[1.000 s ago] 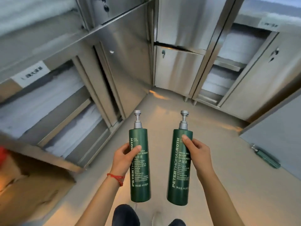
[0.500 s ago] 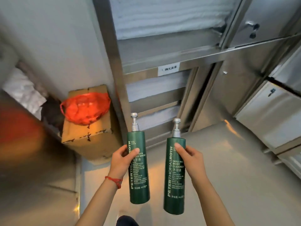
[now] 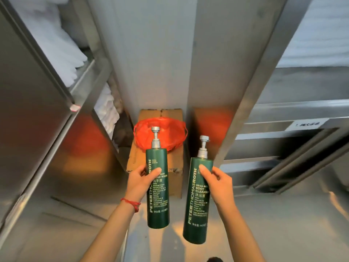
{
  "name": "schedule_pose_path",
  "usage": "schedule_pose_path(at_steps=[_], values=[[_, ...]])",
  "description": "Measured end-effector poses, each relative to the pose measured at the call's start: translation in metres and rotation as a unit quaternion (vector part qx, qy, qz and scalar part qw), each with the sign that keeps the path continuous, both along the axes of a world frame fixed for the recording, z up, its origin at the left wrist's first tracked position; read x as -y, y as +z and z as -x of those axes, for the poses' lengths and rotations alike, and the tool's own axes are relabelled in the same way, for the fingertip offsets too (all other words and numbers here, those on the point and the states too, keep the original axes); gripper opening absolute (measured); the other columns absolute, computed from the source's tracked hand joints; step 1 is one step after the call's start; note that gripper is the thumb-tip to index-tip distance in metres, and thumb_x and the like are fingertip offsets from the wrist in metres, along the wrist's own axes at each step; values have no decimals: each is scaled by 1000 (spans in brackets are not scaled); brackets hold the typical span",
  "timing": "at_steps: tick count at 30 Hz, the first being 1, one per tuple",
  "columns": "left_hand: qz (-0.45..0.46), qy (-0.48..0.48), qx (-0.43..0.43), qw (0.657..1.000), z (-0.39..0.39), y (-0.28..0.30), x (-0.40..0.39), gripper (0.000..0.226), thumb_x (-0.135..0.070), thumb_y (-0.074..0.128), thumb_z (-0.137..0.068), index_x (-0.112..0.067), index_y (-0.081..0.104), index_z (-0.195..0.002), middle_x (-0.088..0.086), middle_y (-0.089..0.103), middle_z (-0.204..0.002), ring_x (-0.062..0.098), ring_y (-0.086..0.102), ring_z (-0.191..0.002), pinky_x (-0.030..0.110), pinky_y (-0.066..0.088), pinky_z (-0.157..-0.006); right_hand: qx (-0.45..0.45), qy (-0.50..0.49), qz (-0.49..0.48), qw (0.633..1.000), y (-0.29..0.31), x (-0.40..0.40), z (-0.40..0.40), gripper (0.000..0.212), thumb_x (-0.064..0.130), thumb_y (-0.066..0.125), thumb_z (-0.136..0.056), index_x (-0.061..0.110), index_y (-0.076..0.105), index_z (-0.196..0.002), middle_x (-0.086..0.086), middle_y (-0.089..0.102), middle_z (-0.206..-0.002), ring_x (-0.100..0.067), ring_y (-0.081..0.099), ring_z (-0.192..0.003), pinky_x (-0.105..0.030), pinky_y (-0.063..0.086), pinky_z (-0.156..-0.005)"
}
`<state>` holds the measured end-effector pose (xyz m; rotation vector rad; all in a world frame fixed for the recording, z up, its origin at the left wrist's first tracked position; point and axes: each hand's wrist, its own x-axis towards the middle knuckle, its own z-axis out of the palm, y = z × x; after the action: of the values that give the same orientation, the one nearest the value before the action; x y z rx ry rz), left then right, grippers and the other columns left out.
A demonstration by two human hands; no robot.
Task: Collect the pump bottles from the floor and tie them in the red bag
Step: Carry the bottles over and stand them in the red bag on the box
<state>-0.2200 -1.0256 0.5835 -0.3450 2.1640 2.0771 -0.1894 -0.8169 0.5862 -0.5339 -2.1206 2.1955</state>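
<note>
Since half a second ago the view has swung left, so the brown cardboard box [image 3: 171, 178] with the crumpled red plastic bag [image 3: 145, 133] on top now sits straight ahead of me instead of off to the left, and both bottles have stayed in my hands. From the head camera, my left hand [image 3: 140, 181] is wrapped around the tall dark green pump bottle labelled hand wash [image 3: 157, 199], thumb across its front, holding it upright so that its silver pump head rises in front of the red bag. My right hand [image 3: 219, 181] grips the second dark green pump bottle labelled body cleanser [image 3: 197, 207] the same way, thumb pressed on the upper label, and this bottle hangs a little lower and just beside the first without touching it. A red string bracelet [image 3: 132, 203] circles my left wrist. The box stands on the grey floor [image 3: 283, 224] against a pale wall panel, between a stainless steel cabinet [image 3: 28, 110] on the left, whose open shelves hold folded white linen [image 3: 56, 44], and stainless steel shelving [image 3: 283, 129] on the right. Orange-red glows show on the metal either side of the bag.
</note>
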Motion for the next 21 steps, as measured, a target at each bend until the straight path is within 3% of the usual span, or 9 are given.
schedule_pose_path(at_steps=[4, 8, 10, 12, 14, 16, 21], values=[[17, 23, 2, 1000, 49, -10, 12, 17, -10, 70, -75, -15, 66, -90, 7, 69, -85, 21, 64, -76, 32, 51, -70, -9, 14, -18, 1000, -6, 11, 53, 6, 22, 70, -77, 18, 66, -77, 14, 71, -60, 2, 64, -57, -9, 46, -51], [27, 50, -11, 998, 100, -19, 14, 21, -8, 73, -71, -17, 65, -89, 9, 69, -87, 20, 64, -78, 31, 50, -71, -11, 18, -31, 999, -12, 15, 115, 8, 27, 72, -74, 22, 68, -79, 3, 74, -78, -13, 68, -76, -25, 52, -71], [29, 66, -3, 997, 122, -23, 15, 25, -6, 74, -70, -16, 64, -91, 11, 69, -90, 23, 64, -81, 33, 51, -75, -15, 17, -34, 999, -14, 16, 143, 14, 26, 73, -73, 21, 68, -86, 0, 73, -87, -12, 67, -81, -29, 50, -76], [27, 80, -8, 996, 145, -25, 17, 27, -4, 75, -68, -19, 64, -87, 9, 69, -88, 21, 64, -80, 28, 54, -73, -16, 24, -34, 999, -17, 18, 170, 25, 30, 74, -70, 21, 68, -92, 1, 73, -93, -11, 68, -87, -30, 51, -79], [42, 86, -21, 995, 170, -30, 20, 29, -3, 76, -67, -21, 63, -86, 4, 68, -85, 12, 63, -75, 12, 52, -64, -2, 25, -46, 999, -22, 20, 196, 40, 34, 75, -67, 19, 65, -102, -2, 72, -101, -15, 66, -95, -36, 52, -85], [63, 94, -28, 993, 193, -35, 22, 32, -2, 77, -65, -18, 62, -89, 1, 66, -83, 5, 61, -73, 5, 48, -60, -3, 26, -59, 998, -28, 23, 218, 43, 33, 76, -66, 20, 64, -106, -1, 70, -103, -11, 66, -95, -32, 52, -84], [67, 82, -32, 994, 254, -59, 28, 45, 4, 78, -61, -13, 58, -97, -6, 63, -84, -12, 61, -65, 3, 45, -58, -11, 27, -105, 994, -48, 30, 269, 51, 32, 79, -64, 25, 61, -111, 12, 65, -99, 16, 58, -88, -4, 45, -71]])
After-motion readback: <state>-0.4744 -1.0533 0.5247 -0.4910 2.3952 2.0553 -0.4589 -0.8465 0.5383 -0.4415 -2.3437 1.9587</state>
